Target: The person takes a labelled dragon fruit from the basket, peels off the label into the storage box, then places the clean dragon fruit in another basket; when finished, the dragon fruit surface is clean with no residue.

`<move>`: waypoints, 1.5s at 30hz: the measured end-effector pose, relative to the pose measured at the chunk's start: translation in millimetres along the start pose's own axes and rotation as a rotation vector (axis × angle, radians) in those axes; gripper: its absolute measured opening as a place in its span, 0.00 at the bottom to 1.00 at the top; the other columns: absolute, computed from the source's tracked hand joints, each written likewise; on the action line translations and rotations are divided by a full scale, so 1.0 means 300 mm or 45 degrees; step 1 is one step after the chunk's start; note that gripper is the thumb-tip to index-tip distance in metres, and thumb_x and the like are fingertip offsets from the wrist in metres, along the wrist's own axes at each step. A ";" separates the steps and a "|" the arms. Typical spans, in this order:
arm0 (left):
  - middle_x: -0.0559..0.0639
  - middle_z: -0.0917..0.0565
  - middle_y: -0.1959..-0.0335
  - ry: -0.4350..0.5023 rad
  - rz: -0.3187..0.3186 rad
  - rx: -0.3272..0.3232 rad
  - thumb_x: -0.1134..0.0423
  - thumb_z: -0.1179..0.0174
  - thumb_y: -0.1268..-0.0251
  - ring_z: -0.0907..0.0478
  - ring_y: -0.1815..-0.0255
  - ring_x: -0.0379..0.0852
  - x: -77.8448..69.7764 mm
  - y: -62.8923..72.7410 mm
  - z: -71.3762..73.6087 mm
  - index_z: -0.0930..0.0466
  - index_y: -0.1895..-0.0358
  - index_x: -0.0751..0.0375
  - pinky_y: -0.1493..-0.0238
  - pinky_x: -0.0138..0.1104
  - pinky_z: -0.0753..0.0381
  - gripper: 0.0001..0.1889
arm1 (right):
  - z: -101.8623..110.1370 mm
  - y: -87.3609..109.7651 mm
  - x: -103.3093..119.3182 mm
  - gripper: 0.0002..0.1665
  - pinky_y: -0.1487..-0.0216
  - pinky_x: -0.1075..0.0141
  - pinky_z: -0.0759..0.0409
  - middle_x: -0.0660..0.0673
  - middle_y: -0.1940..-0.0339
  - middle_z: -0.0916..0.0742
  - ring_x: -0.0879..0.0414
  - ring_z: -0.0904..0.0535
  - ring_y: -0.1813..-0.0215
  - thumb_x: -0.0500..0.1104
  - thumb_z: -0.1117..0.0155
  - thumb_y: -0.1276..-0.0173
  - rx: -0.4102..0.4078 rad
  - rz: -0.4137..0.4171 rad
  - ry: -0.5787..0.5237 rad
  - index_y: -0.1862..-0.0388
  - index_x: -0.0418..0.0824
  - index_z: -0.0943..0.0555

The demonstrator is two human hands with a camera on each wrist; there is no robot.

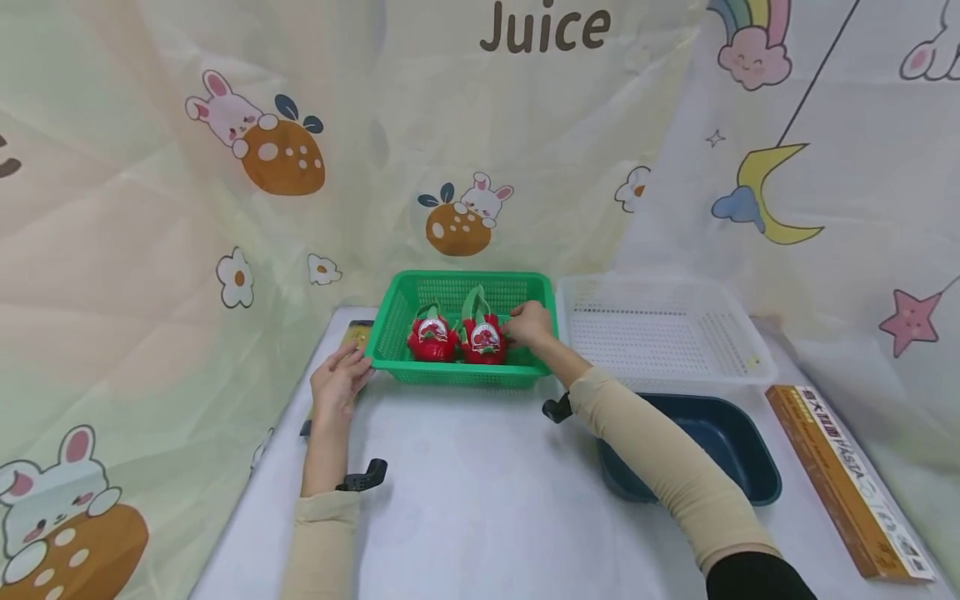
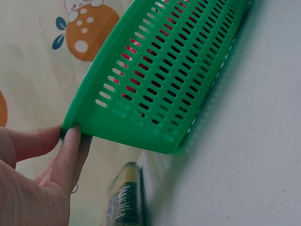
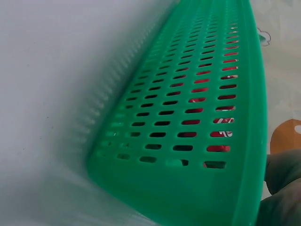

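A green plastic basket (image 1: 465, 375) with slotted walls stands at the back of the table. My left hand (image 1: 341, 382) pinches its front left corner; in the left wrist view the thumb and fingers (image 2: 68, 155) lie on either side of the rim. Two red dragon fruits with green tops and round white labels are in the basket, the left one (image 1: 432, 337) and the right one (image 1: 483, 340). Reaching over the front rim, my right hand (image 1: 531, 325) has its curled fingers at the right fruit's side; their tips are partly hidden. Through the basket's slots (image 3: 197, 89) red shows in the right wrist view.
To the right of the green basket is a white perforated basket (image 1: 652, 333). A dark blue tray (image 1: 720, 442) sits under my right forearm, and a brown pasta box (image 1: 832, 483) lies along the right edge. A yellow-and-green package (image 2: 124, 197) lies by the left hand.
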State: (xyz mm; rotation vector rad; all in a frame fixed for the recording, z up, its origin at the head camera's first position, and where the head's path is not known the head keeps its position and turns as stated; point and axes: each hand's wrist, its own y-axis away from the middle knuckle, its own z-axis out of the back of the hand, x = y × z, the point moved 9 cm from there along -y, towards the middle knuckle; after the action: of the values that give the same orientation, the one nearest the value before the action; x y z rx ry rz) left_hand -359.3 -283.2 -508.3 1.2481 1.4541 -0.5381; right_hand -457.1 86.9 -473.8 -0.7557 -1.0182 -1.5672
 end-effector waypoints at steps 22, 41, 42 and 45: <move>0.58 0.19 0.33 0.142 0.050 -0.025 0.80 0.36 0.33 0.12 0.47 0.42 0.012 0.006 -0.002 0.27 0.26 0.64 0.50 0.31 0.13 0.31 | 0.034 0.018 0.003 0.31 0.62 0.51 0.09 0.34 0.58 0.12 0.46 0.12 0.71 0.25 0.36 0.37 -0.189 0.125 0.004 0.34 0.35 0.23; 0.57 0.17 0.34 0.043 0.002 -0.035 0.78 0.34 0.34 0.13 0.45 0.41 0.001 0.009 -0.009 0.25 0.28 0.65 0.48 0.32 0.14 0.30 | 0.140 0.110 0.071 0.25 0.64 0.55 0.09 0.36 0.59 0.08 0.47 0.09 0.63 0.27 0.36 0.32 -0.171 0.188 -0.227 0.36 0.35 0.22; 0.57 0.17 0.34 0.040 -0.002 -0.040 0.78 0.34 0.34 0.13 0.46 0.41 -0.001 0.010 -0.006 0.25 0.28 0.65 0.48 0.32 0.14 0.30 | 0.144 0.115 0.076 0.26 0.64 0.55 0.09 0.36 0.58 0.08 0.46 0.09 0.63 0.26 0.36 0.33 -0.163 0.190 -0.257 0.36 0.35 0.22; 0.56 0.17 0.34 0.033 -0.004 -0.043 0.77 0.34 0.33 0.12 0.48 0.40 -0.002 0.009 -0.009 0.24 0.28 0.64 0.45 0.33 0.15 0.29 | 0.163 0.132 0.090 0.26 0.61 0.53 0.09 0.35 0.55 0.09 0.46 0.09 0.59 0.26 0.36 0.32 -0.142 0.195 -0.342 0.35 0.35 0.22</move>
State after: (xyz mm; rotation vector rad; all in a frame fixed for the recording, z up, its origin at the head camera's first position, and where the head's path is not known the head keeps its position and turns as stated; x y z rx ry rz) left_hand -358.0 -280.3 -506.1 1.2307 1.4814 -0.4992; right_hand -426.6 116.5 -420.1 -1.1179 -1.0443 -1.4241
